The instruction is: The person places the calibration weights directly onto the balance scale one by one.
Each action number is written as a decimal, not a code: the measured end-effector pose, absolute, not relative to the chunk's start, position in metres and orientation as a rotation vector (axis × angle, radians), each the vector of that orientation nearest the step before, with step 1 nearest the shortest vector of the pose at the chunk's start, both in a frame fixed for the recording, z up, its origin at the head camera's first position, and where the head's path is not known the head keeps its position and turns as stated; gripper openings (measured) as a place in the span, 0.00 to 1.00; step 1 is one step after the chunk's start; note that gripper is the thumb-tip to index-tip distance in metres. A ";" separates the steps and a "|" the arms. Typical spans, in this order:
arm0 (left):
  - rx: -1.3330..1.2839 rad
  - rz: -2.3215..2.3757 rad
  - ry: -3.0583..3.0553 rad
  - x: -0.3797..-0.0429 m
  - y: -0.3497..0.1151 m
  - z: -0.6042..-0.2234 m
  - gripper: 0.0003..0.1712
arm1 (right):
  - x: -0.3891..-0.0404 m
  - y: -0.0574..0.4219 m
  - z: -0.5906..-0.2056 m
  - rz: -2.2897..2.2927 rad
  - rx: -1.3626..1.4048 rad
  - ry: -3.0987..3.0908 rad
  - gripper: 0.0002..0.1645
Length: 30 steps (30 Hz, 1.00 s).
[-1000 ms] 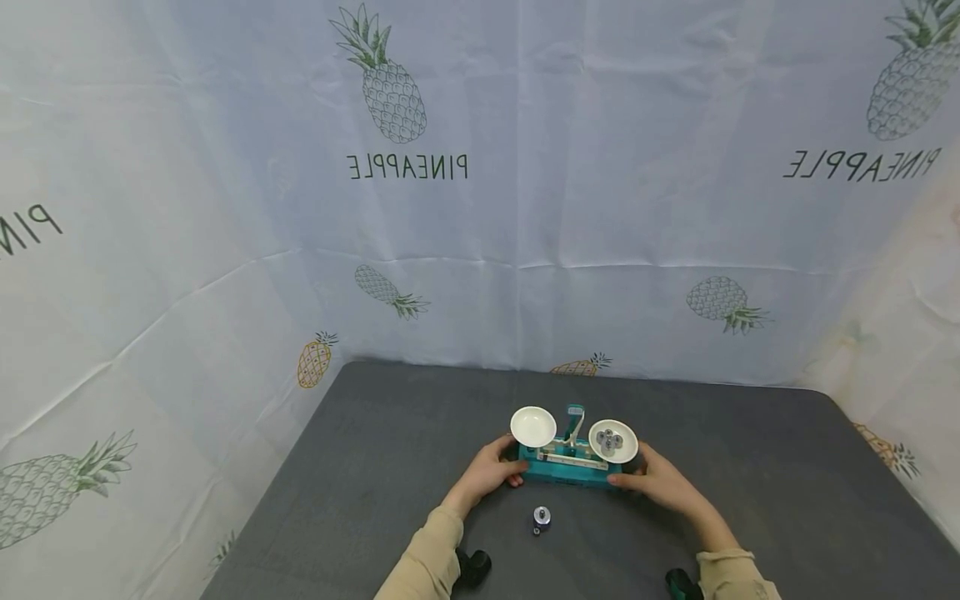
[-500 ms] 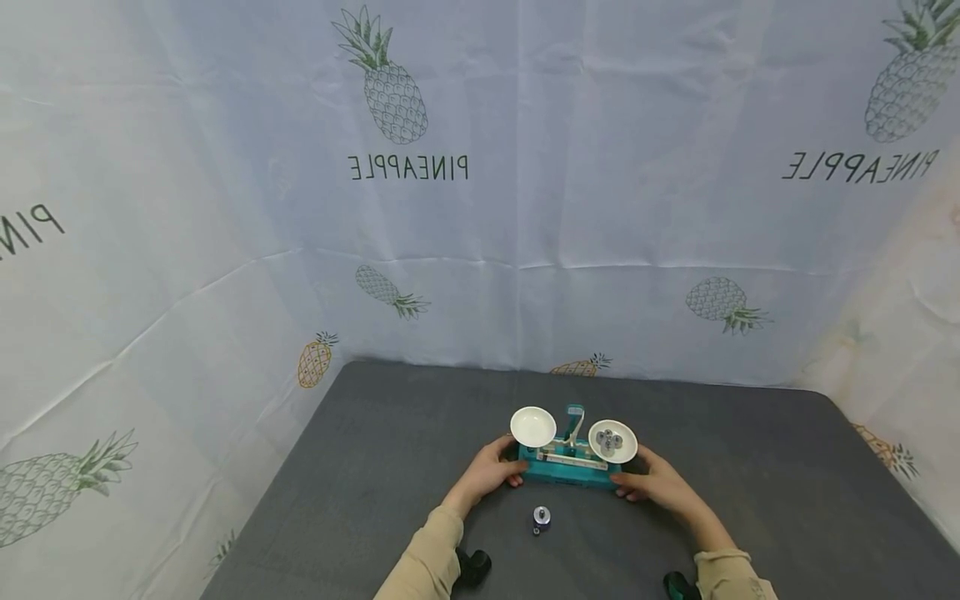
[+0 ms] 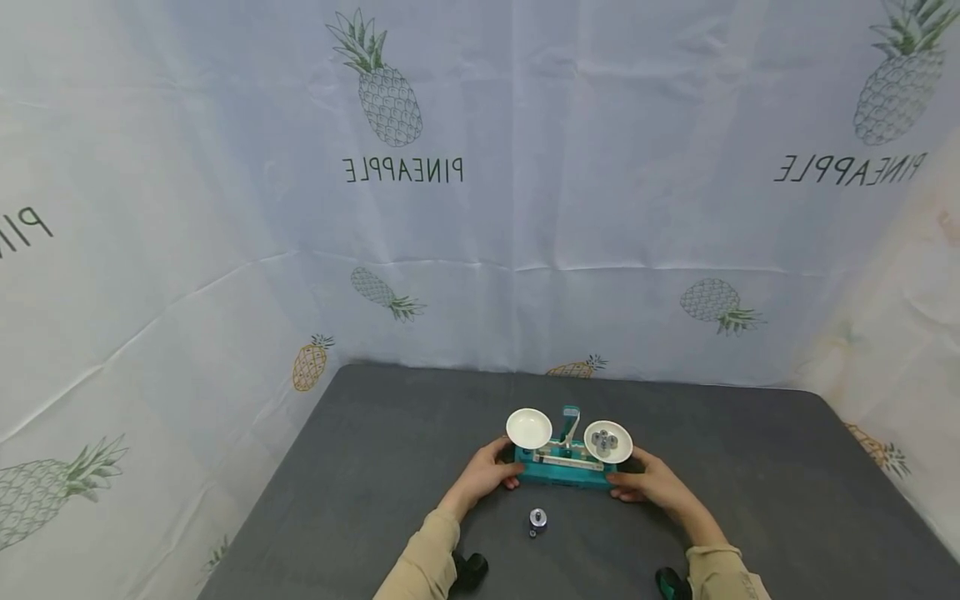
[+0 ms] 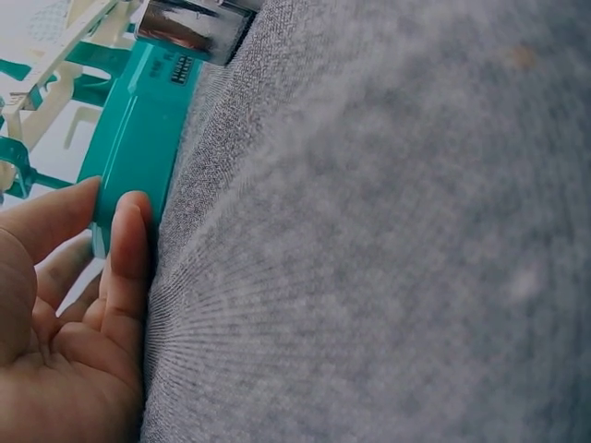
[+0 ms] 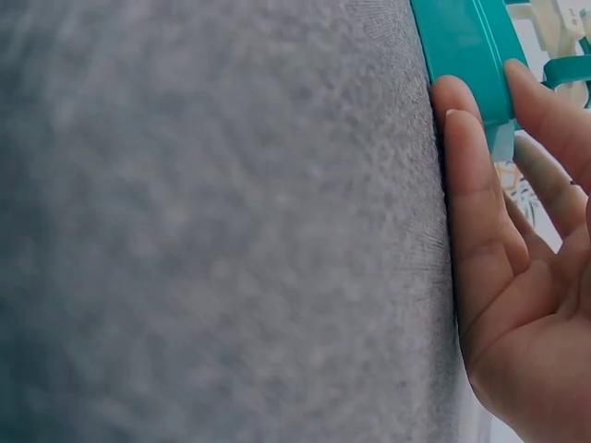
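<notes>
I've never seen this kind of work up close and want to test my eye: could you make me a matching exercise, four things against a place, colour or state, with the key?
1. balance scale base
2. left hand
3. silver cylindrical weight
4. cluster of small metallic pieces

A. on the table, in front of the scale
B. in the right pan
C. teal
D. gripping the base's left end

Pairs: 1-C, 2-D, 3-A, 4-B

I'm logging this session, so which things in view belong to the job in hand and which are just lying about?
Likely in the job:
teal balance scale, gripped by left hand and right hand
metal pieces in its right pan

Perhaps only lying about:
metal cylinder and smaller piece on the grey table, untouched
pineapple-print curtain
</notes>
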<state>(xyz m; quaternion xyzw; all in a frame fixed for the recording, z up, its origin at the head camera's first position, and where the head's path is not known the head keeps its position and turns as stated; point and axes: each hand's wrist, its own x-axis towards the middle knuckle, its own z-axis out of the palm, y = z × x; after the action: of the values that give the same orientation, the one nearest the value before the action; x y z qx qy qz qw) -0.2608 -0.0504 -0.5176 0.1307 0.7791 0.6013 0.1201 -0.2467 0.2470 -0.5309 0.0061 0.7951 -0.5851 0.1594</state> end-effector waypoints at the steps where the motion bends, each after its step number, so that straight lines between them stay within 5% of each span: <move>1: 0.388 1.766 2.267 -0.259 -0.051 -0.517 0.28 | -0.246 0.247 -0.531 -1.667 0.021 2.266 0.53; 30: 0.385 1.773 2.277 -0.271 -0.051 -0.537 0.28 | -0.247 0.248 -0.531 -1.659 0.033 2.270 0.48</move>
<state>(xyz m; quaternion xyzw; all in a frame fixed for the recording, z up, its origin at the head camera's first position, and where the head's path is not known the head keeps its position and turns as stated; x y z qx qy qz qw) -0.2713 -0.0506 -0.5367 0.1313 0.7769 0.6050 0.1148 -0.2472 0.2475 -0.5311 0.0116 0.7962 -0.5822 0.1641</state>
